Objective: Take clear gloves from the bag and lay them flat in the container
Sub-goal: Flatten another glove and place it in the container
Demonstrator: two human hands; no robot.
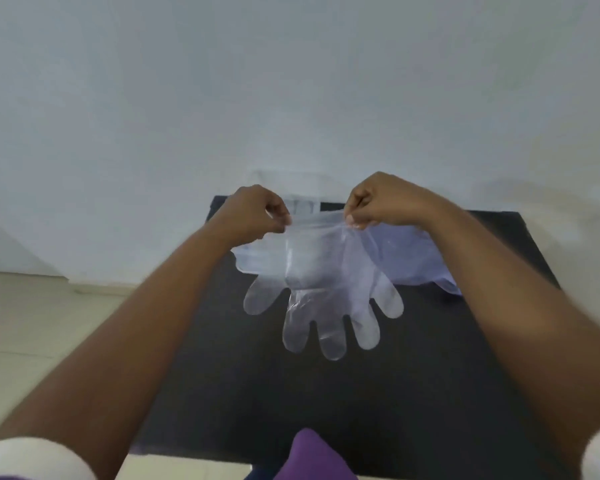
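A clear plastic glove (326, 292) hangs in the air above the black table (326, 403), its fingers pointing down toward me. My left hand (253, 211) pinches the left corner of its cuff and my right hand (381, 200) pinches the right corner, stretching the cuff between them. Behind the glove a clear container (302, 194) stands at the table's far edge, mostly hidden. A crumpled clear bag (420, 258) lies on the table under my right wrist.
A white wall rises just behind the table. Pale floor tiles (32, 334) show to the left. Purple fabric (312, 455) sits at the table's near edge, close to my body.
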